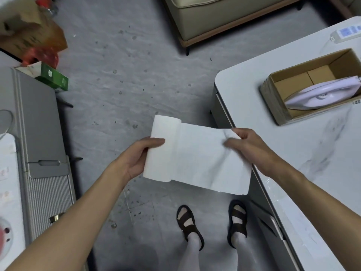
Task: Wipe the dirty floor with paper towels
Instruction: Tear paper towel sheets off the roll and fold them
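I hold a white paper towel roll (163,151) at waist height above the grey floor (117,90). My left hand (136,157) grips the roll from its left side, thumb on top. A sheet (207,163) is unrolled to the right, and my right hand (248,143) pinches its far right edge. The floor is speckled with dark spots, both ahead of me and near my feet (211,223), which stand in dark sandals below the sheet.
A white marble-look table (312,153) on the right carries an open cardboard box (304,112) with a white appliance inside and a power strip (345,33). A grey cabinet (39,133) stands at left, with boxes and bags (39,45) behind it. A beige sofa (224,18) is ahead.
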Motion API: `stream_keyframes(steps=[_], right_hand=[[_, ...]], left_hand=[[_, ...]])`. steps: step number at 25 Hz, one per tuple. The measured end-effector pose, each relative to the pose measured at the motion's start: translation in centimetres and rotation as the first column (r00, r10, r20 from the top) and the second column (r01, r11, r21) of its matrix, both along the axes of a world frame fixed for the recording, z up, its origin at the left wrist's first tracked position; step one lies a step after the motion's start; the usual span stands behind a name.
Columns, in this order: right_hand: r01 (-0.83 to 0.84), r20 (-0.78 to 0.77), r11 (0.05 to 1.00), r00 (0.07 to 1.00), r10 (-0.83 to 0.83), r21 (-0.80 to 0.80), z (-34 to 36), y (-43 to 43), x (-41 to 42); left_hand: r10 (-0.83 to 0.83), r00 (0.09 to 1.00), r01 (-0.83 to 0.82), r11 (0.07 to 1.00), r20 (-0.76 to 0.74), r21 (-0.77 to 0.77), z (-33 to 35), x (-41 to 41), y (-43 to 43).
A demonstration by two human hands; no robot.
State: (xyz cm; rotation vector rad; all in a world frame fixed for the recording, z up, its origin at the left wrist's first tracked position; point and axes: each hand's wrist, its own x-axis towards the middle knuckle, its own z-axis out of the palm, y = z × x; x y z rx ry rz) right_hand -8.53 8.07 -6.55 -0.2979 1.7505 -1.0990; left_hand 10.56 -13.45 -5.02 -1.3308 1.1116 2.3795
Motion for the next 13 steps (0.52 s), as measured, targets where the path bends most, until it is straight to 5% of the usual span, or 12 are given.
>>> stream_keyframes(steps=[3,9,13], right_hand=[[-0.252,-0.302,0.922,0.890,0.340,0.294,-2.0,0.6,0.2],[-0.355,0.028,0.901,0.927,0.373,-0.247,0.6,-4.3,1.5],[-0.283,-0.019,0.928,0.958,0.287,-0.241,1.6,-6.4,2.3]], left_hand=[[-0.062,0.995,0.063,0.998,-0.080,0.014,0.4,-0.1,-0.3],[-0.221,0.936,0.234,0.972,-0.274,0.016,1.2,-1.4,0.5],[-0.299,0.935,0.288,0.954,-0.190,-0.083,1.9,-1.5,0.6]])
